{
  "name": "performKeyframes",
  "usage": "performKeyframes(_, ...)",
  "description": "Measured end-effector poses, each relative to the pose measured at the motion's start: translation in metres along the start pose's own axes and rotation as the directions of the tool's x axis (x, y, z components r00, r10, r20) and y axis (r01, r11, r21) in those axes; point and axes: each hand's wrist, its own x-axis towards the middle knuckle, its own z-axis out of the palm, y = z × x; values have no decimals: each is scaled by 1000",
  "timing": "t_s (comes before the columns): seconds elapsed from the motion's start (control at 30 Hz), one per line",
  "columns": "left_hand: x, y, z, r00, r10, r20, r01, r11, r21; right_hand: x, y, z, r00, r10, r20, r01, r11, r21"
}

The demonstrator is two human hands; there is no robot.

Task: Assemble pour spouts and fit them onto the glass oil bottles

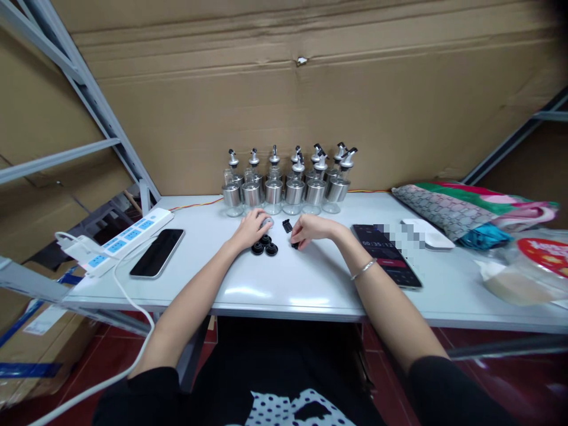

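Observation:
My left hand [252, 229] lies over a small silver round cap [268, 222], its fingers curled onto it; part of the cap is hidden. Just below those fingers sit several black ring-shaped stoppers [265, 245] in a cluster. My right hand [307, 229] is closed in a pinch around a small black piece [294, 245], close to the table top. Between the two hands, a loose black plastic part [287, 226] rests on the table. Behind them stand glass-and-steel oil bottles [294, 192] in two rows, several with pourer spouts and some at the front left with bare necks.
On the white table [284, 290], a phone [158, 253] and a power strip [128, 239] with a white cable are at left. Another phone [387, 255] showing a timer lies right, near a patterned cloth bag [461, 207] and a plastic tub [528, 272]. Cardboard [284, 106] closes the back.

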Motion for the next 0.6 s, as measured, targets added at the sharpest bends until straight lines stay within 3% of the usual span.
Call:
performKeyframes(0.23, -2, 5, -7, 1000, 11, -5, -11, 998, 55, -5, 0, -5, 998, -36, -48, 35, 999, -8)
performKeyframes(0.33, -2, 6, -7, 1000, 7, -13, -7, 998, 57, 0, -2, -7, 967, -135, -218, 126, 990, -56)
performKeyframes(0.37, -2, 6, -7, 1000, 6, -22, -5, 998, 57, 3, -3, -8, 915, -205, -348, 182, 978, -99)
performKeyframes(0.4, -2, 5, -6, 999, 7, -36, -5, 998, 56, 6, -3, -9, 817, -288, -500, 240, 958, -159)
performKeyframes(0.47, -1, 4, -7, 997, 18, -76, -14, 998, 55, 15, -4, -12, 503, -428, -750, 325, 898, -295)
performKeyframes(0.5, -1, 4, -7, 994, 27, -102, -22, 998, 52, 20, -5, -14, 350, -465, -813, 346, 871, -349)
performKeyframes(0.53, 0, 4, -8, 991, 39, -132, -33, 998, 49, 25, -5, -16, 241, -480, -844, 363, 851, -381)
performKeyframes(0.57, 0, 4, -10, 985, 51, -164, -44, 998, 46, 30, -6, -18, 177, -478, -861, 378, 840, -389)
performKeyframes(0.6, 0, 5, -11, 978, 64, -198, -56, 997, 43, 36, -7, -20, 150, -468, -871, 388, 838, -383)
